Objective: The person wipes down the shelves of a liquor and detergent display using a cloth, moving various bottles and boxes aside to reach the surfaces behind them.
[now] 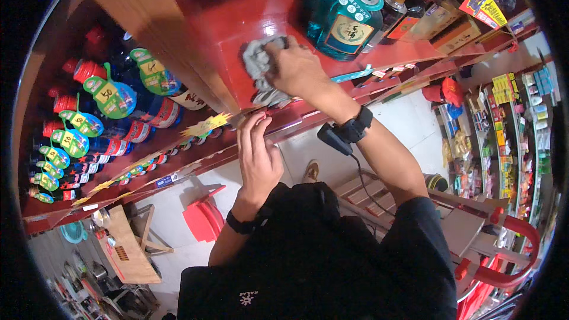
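My right hand [300,69] presses a crumpled grey cloth [258,64] onto the glossy red shelf board [233,78]. The cloth bunches under my fingers and reaches toward the shelf's front edge. Just beyond that hand stands a large teal glass bottle [335,22] with a gold-edged label and a round tag. My left hand [262,155] is at the front edge of the shelf, close to a wooden upright [178,40]. Its fingers are bent toward the edge; whether they grip it or hold something small is unclear. Each wrist wears a black band.
Blue bottles [164,115] with green tags line the compartment at left. More bottles and boxes [458,35] stand at right. A cabled black device [334,138] hangs by my right wrist. Below are a stepladder [462,226], a red stool [202,218] and a small wooden table [129,249].
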Demonstrator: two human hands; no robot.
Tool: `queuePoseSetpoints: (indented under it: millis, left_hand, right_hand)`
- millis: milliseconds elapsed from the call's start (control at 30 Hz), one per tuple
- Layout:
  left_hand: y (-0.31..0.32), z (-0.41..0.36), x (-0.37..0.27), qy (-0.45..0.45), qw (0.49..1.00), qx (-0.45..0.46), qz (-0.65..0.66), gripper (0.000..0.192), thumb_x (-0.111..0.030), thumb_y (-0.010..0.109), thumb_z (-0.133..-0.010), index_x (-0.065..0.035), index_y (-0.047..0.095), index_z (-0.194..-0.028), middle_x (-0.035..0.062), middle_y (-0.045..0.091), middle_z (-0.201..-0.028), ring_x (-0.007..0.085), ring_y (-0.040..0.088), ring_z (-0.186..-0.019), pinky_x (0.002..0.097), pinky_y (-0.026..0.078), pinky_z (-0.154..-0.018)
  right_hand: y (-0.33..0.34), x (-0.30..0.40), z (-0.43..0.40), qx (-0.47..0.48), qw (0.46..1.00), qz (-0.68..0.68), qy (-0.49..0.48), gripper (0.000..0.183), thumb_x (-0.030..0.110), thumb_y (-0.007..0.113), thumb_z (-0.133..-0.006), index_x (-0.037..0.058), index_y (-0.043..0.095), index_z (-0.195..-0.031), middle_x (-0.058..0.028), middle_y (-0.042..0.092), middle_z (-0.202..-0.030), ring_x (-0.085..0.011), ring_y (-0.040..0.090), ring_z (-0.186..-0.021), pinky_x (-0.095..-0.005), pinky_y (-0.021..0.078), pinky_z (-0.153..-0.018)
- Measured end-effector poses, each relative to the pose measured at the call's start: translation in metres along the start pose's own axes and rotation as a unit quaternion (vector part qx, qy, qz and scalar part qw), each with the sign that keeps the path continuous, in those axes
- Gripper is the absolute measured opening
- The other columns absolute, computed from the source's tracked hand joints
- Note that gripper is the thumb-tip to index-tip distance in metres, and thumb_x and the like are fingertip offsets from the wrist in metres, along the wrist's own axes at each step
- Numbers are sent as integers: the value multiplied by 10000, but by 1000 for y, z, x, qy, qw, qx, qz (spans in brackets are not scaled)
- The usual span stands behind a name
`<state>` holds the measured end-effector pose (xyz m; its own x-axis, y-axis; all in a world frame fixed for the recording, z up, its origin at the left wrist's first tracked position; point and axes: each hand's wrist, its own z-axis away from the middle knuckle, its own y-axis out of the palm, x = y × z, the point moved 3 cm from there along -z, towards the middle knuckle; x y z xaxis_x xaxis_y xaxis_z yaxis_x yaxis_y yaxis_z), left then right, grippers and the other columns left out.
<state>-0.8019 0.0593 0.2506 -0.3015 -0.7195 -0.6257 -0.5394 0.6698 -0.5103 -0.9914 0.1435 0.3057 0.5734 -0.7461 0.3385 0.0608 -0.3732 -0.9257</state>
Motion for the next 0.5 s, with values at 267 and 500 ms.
queuePoseSetpoints:
  millis: [267,500]
  left_hand:
    - [-2,10,6,-22,999,-8,40,413,66,482,-896,28,578,-1296,226,605,-1282,405,582,-1219,499,447,-1084]
    - [3,19,15,-105,987,-9,120,214,15,516,-984,20,595,-1183,204,655,-1136,354,659,-1038,417,512,-947]
  right_hand:
    - [19,30,-25,24,996,-9,-81,476,361,771,-848,145,742,-1272,-238,621,-1360,-462,652,-1187,-539,541,-1026]
    - [5,48,17,54,998,3,-23,403,299,785,-775,52,759,-1092,-252,640,-1261,-464,662,-1140,-541,561,-980]
